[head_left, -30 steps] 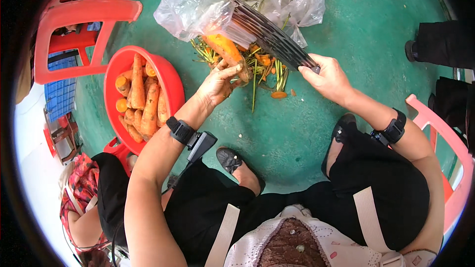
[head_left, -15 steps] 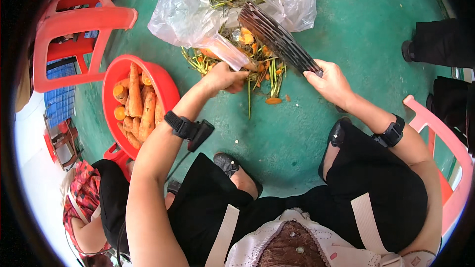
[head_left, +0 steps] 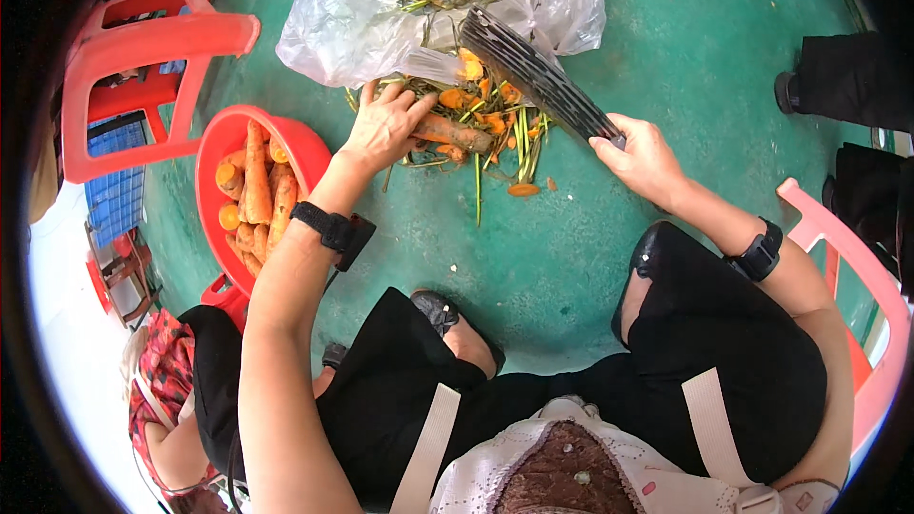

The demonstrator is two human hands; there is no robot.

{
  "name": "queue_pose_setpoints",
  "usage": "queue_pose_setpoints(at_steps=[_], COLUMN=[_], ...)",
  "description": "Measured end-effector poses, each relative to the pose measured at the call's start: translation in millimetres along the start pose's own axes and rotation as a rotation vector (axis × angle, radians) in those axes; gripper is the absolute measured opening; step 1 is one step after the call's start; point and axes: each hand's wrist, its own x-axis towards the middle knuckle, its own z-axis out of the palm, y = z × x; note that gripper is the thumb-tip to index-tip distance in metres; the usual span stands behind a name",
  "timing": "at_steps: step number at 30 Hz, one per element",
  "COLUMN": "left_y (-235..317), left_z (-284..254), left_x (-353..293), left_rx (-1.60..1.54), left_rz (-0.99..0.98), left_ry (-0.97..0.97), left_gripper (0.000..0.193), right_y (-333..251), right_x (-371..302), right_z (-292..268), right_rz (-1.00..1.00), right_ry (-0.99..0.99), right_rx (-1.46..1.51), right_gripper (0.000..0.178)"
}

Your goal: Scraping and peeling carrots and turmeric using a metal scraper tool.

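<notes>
My left hand lies over the near edge of the scrap heap, fingers spread. Its fingertips touch the greens beside a whole carrot, whose left end they partly cover. Around that carrot spread cut green stalks and orange carrot trimmings. Behind them sits a clear plastic bag with more greens inside. In my right hand is the near end of a long, dark, striped blade-like tool. Its far end slants up and left above the heap, against the bag.
A red basin of carrots stands at my left. Beyond it is a red plastic chair, with a blue crate behind. A pink chair is at my right. One person sits at lower left; dark-trousered legs show at right.
My left hand has let go of the plastic it pinched, shifted left and spread its fingers on the heap. The carrot beneath is more exposed. The right hand and its tool stay nearly still.
</notes>
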Motion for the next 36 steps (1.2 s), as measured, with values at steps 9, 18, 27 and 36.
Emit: queue_pose_setpoints(at_steps=[9,18,27,36], left_y=[20.4,51.8,109.2,126.1], left_z=[-16.6,-32.5,-33.5,-53.6], left_x=[-5.9,-20.8,-41.2,-37.8], left_rx=[-0.175,-1.221,-2.329,-2.367], left_rz=[0.021,-0.852,-1.018,-0.859], left_ry=[-0.035,-0.183,-0.144,-0.122], left_gripper=[0.039,0.04,0.035,0.028], right_y=[-2.3,-10.7,-29.1,-44.9], right_x=[-1.6,-5.7,-17.0,-20.6], right_z=[0.1,4.6,24.6,31.5], right_rz=[0.009,-0.041,-0.616,-0.795], right_ry=[-0.031,-0.092,-0.011,0.035], right_rx=[-0.024,-0.105,-0.522,-0.606], right_gripper=[0.022,0.018,0.029,0.053])
